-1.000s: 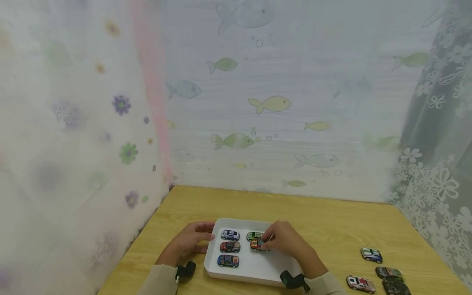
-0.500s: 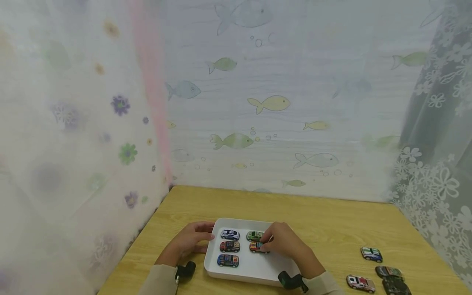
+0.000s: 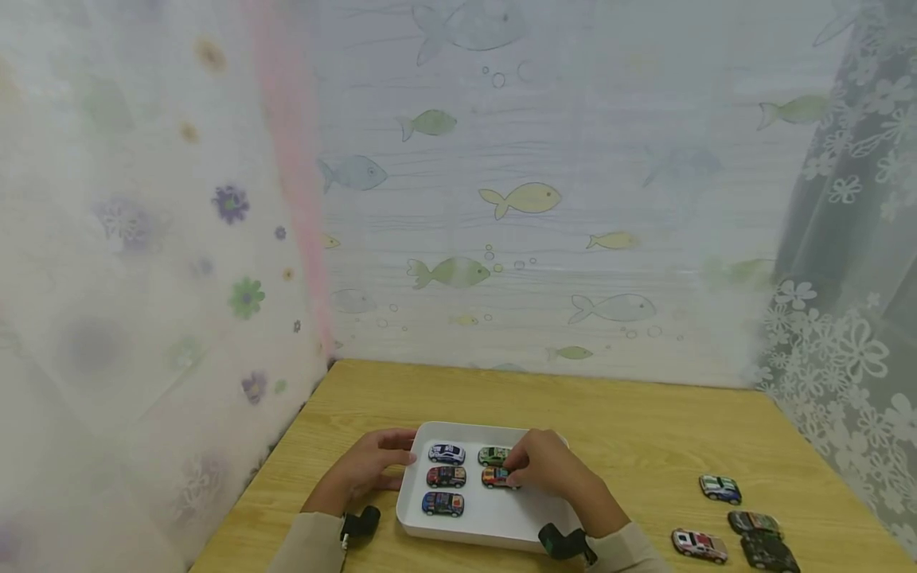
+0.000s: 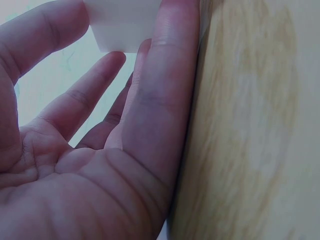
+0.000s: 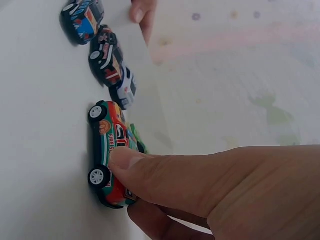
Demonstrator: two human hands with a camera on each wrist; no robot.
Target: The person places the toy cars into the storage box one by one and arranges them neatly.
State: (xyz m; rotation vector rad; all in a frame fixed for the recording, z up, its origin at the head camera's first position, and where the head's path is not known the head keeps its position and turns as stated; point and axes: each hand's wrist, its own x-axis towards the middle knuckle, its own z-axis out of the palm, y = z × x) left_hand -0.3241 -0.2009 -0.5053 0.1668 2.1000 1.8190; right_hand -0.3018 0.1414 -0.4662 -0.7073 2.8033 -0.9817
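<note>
A white tray (image 3: 494, 525) lies on the table with small toy cars in it. My right hand (image 3: 555, 469) pinches an orange-red toy car (image 3: 499, 477) between thumb and fingers; in the right wrist view this red and green car (image 5: 112, 150) has its wheels at the tray floor. Just behind it is a green toy car (image 3: 494, 456), partly hidden by the fingers. On the tray's left side stand a white-blue car (image 3: 447, 454), a dark red car (image 3: 446, 477) and a blue car (image 3: 442, 504). With loosely spread fingers, my left hand (image 3: 368, 469) touches the tray's left wall.
Right of the tray, on the wooden table (image 3: 616, 414), sit a green-white-blue car (image 3: 719, 489), a white-red car (image 3: 700, 545), a dark green car (image 3: 755, 524) and a black car (image 3: 769, 551). A fish-patterned curtain (image 3: 530, 318) hangs behind the table.
My right hand has shifted the orange-red car slightly left, into line below the green car. The left hand keeps its place at the tray.
</note>
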